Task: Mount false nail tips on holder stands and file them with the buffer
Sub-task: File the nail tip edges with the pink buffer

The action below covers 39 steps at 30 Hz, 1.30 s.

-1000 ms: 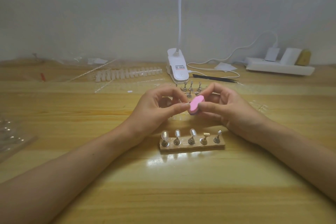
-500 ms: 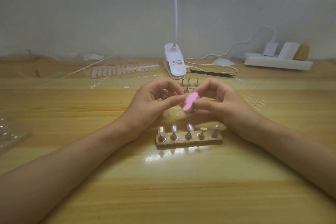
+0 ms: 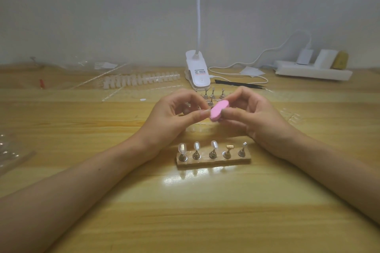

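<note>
Buffer status: your right hand [image 3: 253,115] has the small pink oval foam buffer block [image 3: 219,110] pinched between thumb and fingers, tilted, far end raised toward the lamp. Right grip is closed on it.

Your left hand [image 3: 174,116] is pinched at the thumb and forefinger, tips right against the buffer's near-left edge. Whatever sits in that pinch is too small to make out, so I can't tell what the left grip holds.

Both hands hover above the light wooden table [image 3: 185,211], just behind the narrow wooden holder base [image 3: 213,162]. The base carries five small metal stands in a row. The three on the left have clear false nail tips [image 3: 182,148] mounted upright. The fourth has a bare gold-coloured top [image 3: 229,147]. The fifth [image 3: 242,149] leans right; its top is unclear.

Further back: loose metal stands [image 3: 212,94] clustered just behind your fingers, a white clip lamp base [image 3: 197,74] with its neck running up out of frame, a strip of white nail tips [image 3: 141,80] to the left, black tweezers [image 3: 238,84] to the right, and a white power strip [image 3: 312,72] at far right against the wall.
</note>
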Motion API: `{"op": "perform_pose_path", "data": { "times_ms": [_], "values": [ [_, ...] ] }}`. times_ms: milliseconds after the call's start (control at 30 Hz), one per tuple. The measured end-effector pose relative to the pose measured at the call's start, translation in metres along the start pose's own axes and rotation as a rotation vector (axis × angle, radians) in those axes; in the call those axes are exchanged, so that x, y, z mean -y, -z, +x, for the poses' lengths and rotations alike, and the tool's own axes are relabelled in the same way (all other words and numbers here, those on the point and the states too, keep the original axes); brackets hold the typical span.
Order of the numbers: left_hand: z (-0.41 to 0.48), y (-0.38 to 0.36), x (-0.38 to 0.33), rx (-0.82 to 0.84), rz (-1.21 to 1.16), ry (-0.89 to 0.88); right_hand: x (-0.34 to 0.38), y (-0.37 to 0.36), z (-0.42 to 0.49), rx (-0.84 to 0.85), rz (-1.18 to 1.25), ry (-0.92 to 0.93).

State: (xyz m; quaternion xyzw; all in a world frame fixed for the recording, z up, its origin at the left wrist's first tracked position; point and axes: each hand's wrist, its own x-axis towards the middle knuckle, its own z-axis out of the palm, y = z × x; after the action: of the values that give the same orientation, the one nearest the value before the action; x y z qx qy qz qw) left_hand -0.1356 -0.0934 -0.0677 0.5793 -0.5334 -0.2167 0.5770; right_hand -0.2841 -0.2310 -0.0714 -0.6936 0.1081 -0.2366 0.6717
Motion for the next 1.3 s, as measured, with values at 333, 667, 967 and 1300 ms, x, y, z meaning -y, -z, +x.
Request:
{"op": "perform_pose_path", "data": {
  "times_ms": [333,667,967,1300],
  "values": [
    [0.0009,0.0004,0.0016,0.000,-0.001,-0.003,0.0006,-0.0020,-0.0006,0.069,-0.047,-0.018],
    [0.0011,0.0014,0.0035,0.003,0.000,-0.001,0.0008,-0.0031,-0.0016,0.025,-0.048,0.009],
    [0.0013,0.0008,0.0037,0.000,-0.006,0.008,0.0024,-0.0015,0.0001,-0.002,0.011,-0.025],
    [-0.0002,0.0005,0.0021,0.008,0.034,-0.003,0.0000,-0.0001,-0.0001,0.043,-0.043,-0.007]
  ]
}}
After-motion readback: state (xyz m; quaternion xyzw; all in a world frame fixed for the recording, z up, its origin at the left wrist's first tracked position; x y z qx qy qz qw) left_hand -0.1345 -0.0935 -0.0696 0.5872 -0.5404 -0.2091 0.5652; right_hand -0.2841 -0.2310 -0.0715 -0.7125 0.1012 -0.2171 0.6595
